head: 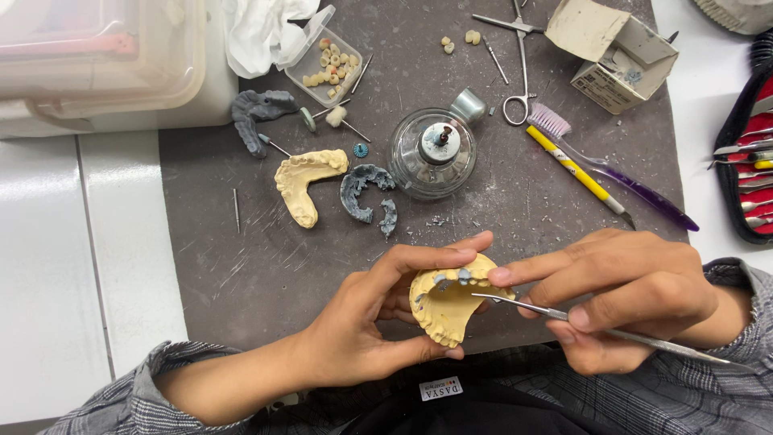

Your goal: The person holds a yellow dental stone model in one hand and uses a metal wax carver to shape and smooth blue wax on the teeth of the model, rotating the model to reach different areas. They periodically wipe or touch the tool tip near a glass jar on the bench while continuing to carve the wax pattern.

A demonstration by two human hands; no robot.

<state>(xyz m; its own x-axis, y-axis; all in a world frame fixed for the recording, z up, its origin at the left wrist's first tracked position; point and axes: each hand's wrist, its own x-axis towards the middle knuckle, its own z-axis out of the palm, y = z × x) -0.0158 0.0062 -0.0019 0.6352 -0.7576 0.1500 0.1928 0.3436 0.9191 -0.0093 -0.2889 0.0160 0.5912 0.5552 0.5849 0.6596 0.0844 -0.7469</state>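
While the left hand [362, 322] is gripping a yellow cast [447, 306] at lower centre, the right hand [628, 298] is pinching a probe [564, 314]. Its tip is touching the cast.

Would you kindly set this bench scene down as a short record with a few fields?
Left hand: left hand grips a yellow plaster dental cast from its side.
Right hand: right hand holds a thin metal tool, tip on the cast.
Surface: grey mat on a white table.
Nearby: glass burner, second yellow cast, grey wax pieces, toothbrush, scissors, small cardboard box.
Right edge: red tool case.
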